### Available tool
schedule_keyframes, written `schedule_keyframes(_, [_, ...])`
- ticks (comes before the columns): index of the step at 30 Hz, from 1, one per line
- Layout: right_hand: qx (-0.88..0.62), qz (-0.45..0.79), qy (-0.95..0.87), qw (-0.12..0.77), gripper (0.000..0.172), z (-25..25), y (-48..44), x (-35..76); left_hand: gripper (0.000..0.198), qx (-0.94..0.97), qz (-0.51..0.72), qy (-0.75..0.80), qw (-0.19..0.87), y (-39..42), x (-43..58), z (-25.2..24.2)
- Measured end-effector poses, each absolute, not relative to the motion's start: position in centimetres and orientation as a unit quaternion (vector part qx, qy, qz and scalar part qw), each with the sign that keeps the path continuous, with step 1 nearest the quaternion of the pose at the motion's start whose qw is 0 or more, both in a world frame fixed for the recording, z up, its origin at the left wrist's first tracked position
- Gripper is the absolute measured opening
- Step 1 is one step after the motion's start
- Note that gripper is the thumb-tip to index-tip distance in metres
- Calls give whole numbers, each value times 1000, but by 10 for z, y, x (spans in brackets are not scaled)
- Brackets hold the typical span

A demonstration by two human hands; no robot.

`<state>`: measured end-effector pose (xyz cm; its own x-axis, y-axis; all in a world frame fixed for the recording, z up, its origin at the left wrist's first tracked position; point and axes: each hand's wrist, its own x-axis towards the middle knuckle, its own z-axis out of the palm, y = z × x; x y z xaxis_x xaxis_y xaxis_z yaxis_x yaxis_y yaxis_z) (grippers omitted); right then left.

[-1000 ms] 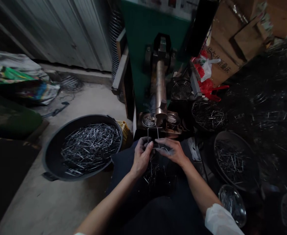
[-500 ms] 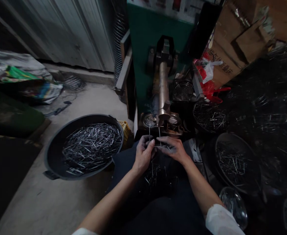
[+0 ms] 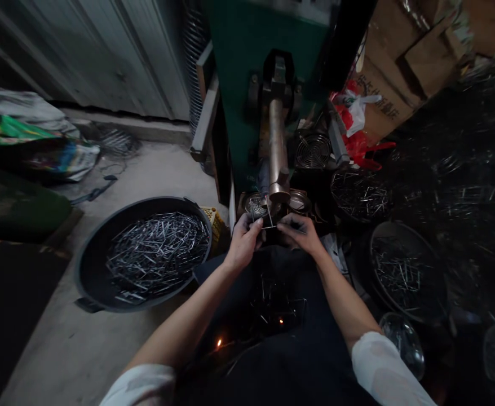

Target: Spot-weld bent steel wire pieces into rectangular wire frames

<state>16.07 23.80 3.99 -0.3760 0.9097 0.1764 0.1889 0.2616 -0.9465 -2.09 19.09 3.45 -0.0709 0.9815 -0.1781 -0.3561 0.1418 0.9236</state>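
a: what is at the fingertips?
b: one bent wire (image 3: 270, 214), just below the end of the machine's single metal cylinder (image 3: 278, 149).
a: and the fingers?
b: the left hand (image 3: 245, 239) has its thumb and fingers pinched together on the wire. the right hand (image 3: 301, 232) has its fingers curled in, tips at the wire's near right corner; i can't tell whether they grip it or only touch it.
a: how are the two hands posed?
b: facing each other, a narrow gap between them, both forearms stretched forward and slanting inward over the dark lap (image 3: 332, 361). two pale sleeves, one on each arm.
a: anything near them?
b: two small round dishes just past the hands, a left one (image 3: 255, 208) and a right one (image 3: 299, 202). a few loose wires (image 3: 295, 309) lie on the lap, too dim to count, with two orange glowing specks.
a: further out?
b: one big basin (image 3: 79, 265) heaped with wires on the left, one yellow crate (image 3: 216, 224) beside it, and two dark containers of wires on the right.
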Motion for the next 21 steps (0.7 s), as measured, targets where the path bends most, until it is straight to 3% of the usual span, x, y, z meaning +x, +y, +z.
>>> schedule_keyframes(8, [-420,513,-625,411,44,38,259,148,39,307,576,455,606,216,-25,47])
schedule_keyframes(21, [-464,529,-569,425,33,19,243,170,36,295,579,456,609,213,-31,48])
